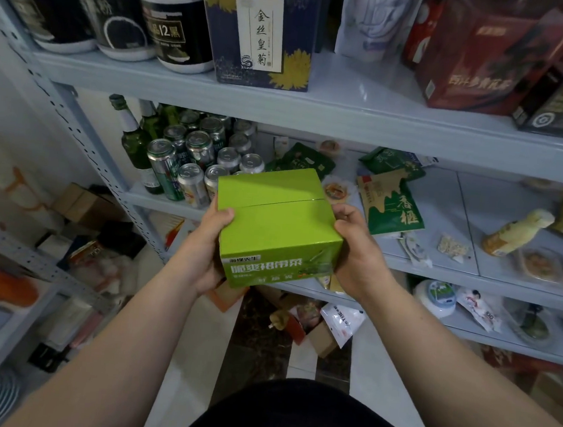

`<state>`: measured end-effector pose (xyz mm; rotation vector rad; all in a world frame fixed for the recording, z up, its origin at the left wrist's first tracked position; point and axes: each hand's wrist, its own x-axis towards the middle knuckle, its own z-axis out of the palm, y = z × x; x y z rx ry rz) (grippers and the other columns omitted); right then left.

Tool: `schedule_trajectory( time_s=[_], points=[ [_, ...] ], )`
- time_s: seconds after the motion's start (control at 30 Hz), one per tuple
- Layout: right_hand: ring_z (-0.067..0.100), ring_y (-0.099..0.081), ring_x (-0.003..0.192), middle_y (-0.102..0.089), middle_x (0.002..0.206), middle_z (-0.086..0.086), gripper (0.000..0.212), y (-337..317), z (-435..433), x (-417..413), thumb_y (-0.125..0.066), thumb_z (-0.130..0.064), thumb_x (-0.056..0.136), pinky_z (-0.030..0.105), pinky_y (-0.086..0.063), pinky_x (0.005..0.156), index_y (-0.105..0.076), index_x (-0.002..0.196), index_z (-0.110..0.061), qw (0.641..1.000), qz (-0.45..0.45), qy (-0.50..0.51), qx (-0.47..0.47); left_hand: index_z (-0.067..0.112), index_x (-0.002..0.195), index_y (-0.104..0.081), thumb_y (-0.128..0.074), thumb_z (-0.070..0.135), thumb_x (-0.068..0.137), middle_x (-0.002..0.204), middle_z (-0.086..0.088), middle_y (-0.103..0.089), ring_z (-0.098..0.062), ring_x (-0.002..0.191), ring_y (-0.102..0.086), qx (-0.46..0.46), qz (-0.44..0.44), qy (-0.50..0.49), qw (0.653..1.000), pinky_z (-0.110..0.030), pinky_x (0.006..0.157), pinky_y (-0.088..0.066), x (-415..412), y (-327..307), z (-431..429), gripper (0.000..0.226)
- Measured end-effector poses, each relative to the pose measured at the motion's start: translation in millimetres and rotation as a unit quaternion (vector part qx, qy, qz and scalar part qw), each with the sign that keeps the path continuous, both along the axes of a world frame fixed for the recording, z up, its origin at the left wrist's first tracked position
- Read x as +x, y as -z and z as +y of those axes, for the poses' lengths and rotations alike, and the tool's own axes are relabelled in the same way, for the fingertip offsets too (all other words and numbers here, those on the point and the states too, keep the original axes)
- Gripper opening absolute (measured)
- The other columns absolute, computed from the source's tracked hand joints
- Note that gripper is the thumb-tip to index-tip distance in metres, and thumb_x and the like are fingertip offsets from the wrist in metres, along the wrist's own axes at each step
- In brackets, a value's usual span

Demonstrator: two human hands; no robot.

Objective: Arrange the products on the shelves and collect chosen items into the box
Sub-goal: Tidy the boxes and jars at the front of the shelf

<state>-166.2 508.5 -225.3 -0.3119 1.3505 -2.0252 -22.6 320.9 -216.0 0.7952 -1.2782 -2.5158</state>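
Green cardboard box point(277, 226), lid flaps closed, is held by left hand point(208, 244) and right hand point(354, 249), fingers curled round its sides. It looks ready to go on the grey metal shelf point(438, 256); next needs a free spot.

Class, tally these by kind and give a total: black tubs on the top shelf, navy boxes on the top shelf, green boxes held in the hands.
Black tub: 3
Navy box: 1
Green box: 1
Total: 5
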Motion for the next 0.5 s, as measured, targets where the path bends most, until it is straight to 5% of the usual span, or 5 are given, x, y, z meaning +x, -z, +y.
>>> schedule_trajectory(
  time_s=[0.13, 0.23, 0.33, 0.43, 0.5],
  points=[
    [0.019, -0.060, 0.100, -0.061, 0.108, 0.001, 0.032, -4, 2, -6, -0.070, -0.034, 0.079, 0.037, -0.058, 0.067, -0.054, 0.102, -0.018, 0.996, 0.036, -0.063, 0.047, 0.021, 0.113, -0.072, -0.044, 0.044, 0.102, 0.102, -0.012, -0.078, -0.030, 0.083, -0.076, 0.041, -0.052, -0.028, 0.997, -0.047, 0.082, -0.053, 10, -5, 0, 0.038],
    [0.034, -0.059, 0.127, -0.058, 0.142, 0.010, 0.083, -8, 4, -16, -0.086, -0.055, 0.071, 0.061, -0.054, 0.097, -0.050, 0.137, -0.020, 0.990, 0.001, -0.116, 0.083, 0.018, 0.084, -0.082, -0.050, 0.051, 0.095, 0.090, -0.012, -0.076, -0.031, 0.075, -0.074, 0.080, -0.073, -0.030, 0.994, -0.045, 0.085, -0.051, 15, 2, -1, 0.047],
    [0.041, -0.055, 0.132, -0.055, 0.146, 0.022, 0.096, -12, 9, -15, -0.083, -0.058, 0.074, 0.062, -0.047, 0.107, -0.046, 0.150, -0.012, 0.986, -0.019, -0.152, 0.065, 0.015, 0.095, -0.079, -0.052, 0.057, 0.093, 0.101, -0.016, -0.075, -0.034, 0.085, -0.074, 0.122, -0.060, -0.044, 0.990, -0.048, 0.086, -0.053, 15, 5, 4, 0.050],
    [0.030, -0.069, 0.111, -0.071, 0.124, 0.012, 0.069, -14, 13, -12, -0.076, -0.047, 0.085, 0.046, -0.061, 0.086, -0.056, 0.140, -0.010, 0.992, -0.011, -0.094, 0.077, 0.011, 0.119, -0.076, -0.048, 0.070, 0.090, 0.124, -0.022, -0.070, -0.040, 0.108, -0.071, 0.114, 0.005, -0.034, 0.993, -0.058, 0.085, -0.059, 21, 3, 1, 0.072],
    [0.024, -0.072, 0.095, -0.073, 0.111, 0.009, 0.053, -11, 15, -8, -0.071, -0.039, 0.090, 0.040, -0.063, 0.075, -0.060, 0.133, -0.009, 0.995, -0.024, -0.068, 0.072, 0.013, 0.136, -0.065, -0.076, 0.072, 0.066, 0.133, -0.020, -0.065, -0.042, 0.118, -0.065, 0.098, 0.033, -0.004, 0.995, -0.062, 0.084, -0.058, 25, 4, -5, 0.092]
  ],
)
